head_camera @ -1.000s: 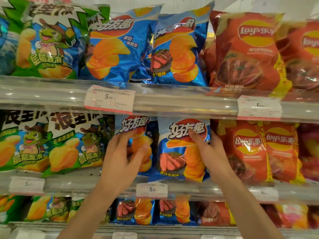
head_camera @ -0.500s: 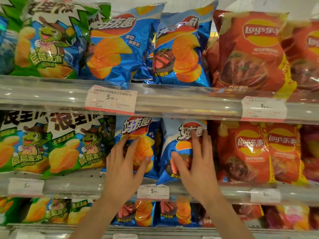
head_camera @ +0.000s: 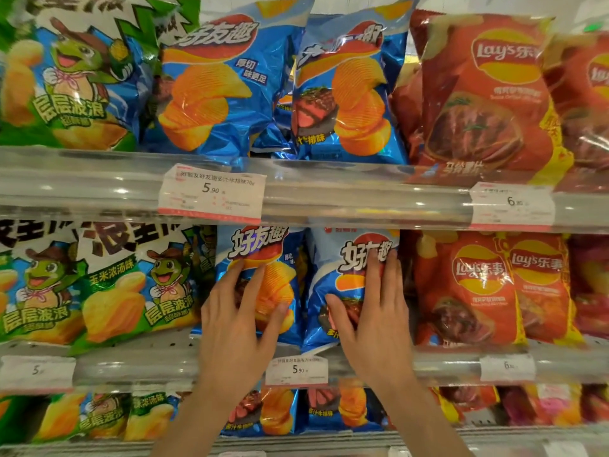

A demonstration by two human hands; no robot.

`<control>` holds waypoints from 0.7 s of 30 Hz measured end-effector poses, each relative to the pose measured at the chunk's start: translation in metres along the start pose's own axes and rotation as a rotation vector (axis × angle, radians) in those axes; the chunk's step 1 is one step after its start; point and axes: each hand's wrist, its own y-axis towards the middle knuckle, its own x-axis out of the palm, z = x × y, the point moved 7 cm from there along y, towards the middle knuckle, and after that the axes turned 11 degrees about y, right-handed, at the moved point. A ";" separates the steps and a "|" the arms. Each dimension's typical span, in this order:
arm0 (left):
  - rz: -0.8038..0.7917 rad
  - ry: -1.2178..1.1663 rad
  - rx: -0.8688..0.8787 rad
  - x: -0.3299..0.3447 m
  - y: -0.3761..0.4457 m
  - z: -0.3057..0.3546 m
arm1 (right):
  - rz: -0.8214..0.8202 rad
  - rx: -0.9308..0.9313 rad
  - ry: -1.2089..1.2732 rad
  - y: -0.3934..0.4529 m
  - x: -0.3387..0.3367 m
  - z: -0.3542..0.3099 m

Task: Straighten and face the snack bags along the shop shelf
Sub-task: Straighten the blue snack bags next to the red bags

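Fingers (head_camera: 384,275) of the right hand (head_camera: 375,321) are lying long and flat on the front of the right blue chip bag (head_camera: 342,258), with the tips reaching up to the big white letters on its red patch. They are not curling round the bag; they are just pressing on it, and the thumb is sticking out to the side over the meat picture. Fingers of the left hand (head_camera: 237,324) are spreading wide and straight on the left blue chip bag (head_camera: 260,252), lying over the drawn wavy chips, and this hand is also pressing flat and not pinching anything. Both blue bags are standing side by side on the middle shelf (head_camera: 131,351), touching each other, with their fronts facing out. The right bag is leaning a little. Both arms are coming up from the bottom of the view. Just below the hands, a white price tag (head_camera: 296,371) reading 5.90 is sitting on the clear shelf rail. To the left of the blue bags, green corn snack bags (head_camera: 131,291) with a cartoon turtle are standing in a row. To the right, red Lay's bags (head_camera: 474,288) are standing close together. On the top shelf, more green, blue and red bags are sitting, and some blue ones up there are tipping sideways. A bigger price tag (head_camera: 211,196) is hanging under them.
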 end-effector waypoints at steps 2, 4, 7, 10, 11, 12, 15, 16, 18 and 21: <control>-0.001 0.014 0.011 0.001 -0.001 0.000 | -0.011 0.009 0.010 0.001 0.000 -0.001; -0.002 0.005 0.011 0.000 -0.002 0.001 | -0.040 0.015 0.072 0.002 0.001 0.000; -0.010 -0.052 -0.009 -0.004 -0.003 0.002 | -0.102 0.078 0.300 0.004 -0.005 0.005; -0.046 -0.277 -0.101 -0.008 -0.001 -0.005 | -0.134 0.168 0.432 0.003 -0.024 0.017; -0.047 -0.347 -0.124 -0.010 0.000 -0.007 | -0.138 0.210 0.463 0.000 -0.032 0.023; -0.031 -0.388 -0.140 -0.014 -0.001 -0.009 | -0.144 0.254 0.504 -0.003 -0.040 0.029; 0.045 -0.440 -0.227 -0.028 -0.006 -0.013 | -0.140 0.332 0.609 -0.015 -0.061 0.043; 0.071 -0.453 -0.250 -0.032 -0.008 -0.012 | -0.125 0.347 0.636 -0.019 -0.068 0.048; 0.096 -0.488 -0.267 -0.036 -0.014 -0.002 | -0.092 0.363 0.678 -0.025 -0.080 0.057; 0.037 -0.562 -0.278 -0.032 -0.022 0.021 | -0.063 0.387 0.699 -0.031 -0.093 0.071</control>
